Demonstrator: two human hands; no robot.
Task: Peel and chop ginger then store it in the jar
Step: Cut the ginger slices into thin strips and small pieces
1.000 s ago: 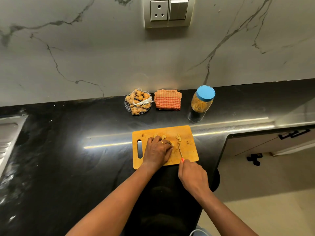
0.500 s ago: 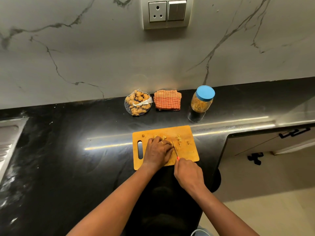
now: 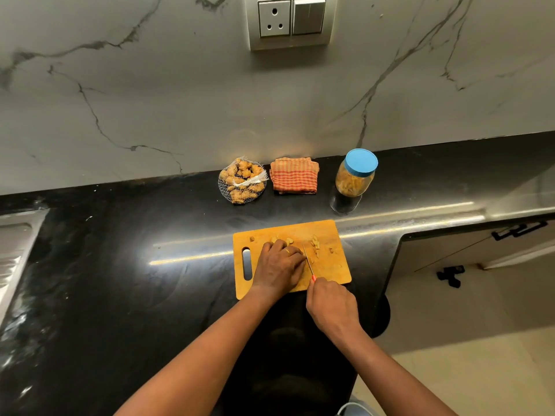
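An orange cutting board (image 3: 330,232) lies on the black counter. My left hand (image 3: 279,267) rests on it with fingers curled over a ginger piece, which is mostly hidden. My right hand (image 3: 330,307) grips a red-handled knife (image 3: 308,262) whose thin blade stands right beside my left fingertips. Chopped ginger bits (image 3: 315,244) lie right of the blade, and a few more pieces (image 3: 285,240) show beyond my left hand. A jar (image 3: 356,175) with a blue lid, holding ginger, stands at the back right.
A net bag of whole ginger (image 3: 242,181) and a folded orange checked cloth (image 3: 294,175) sit against the marble wall. A steel sink (image 3: 13,250) lies at the far left. The counter edge drops off to the right above cabinet handles (image 3: 518,229).
The knife has shifted left from the chopped pile to my left fingertips and stays there. My left hand has held its place on the board.
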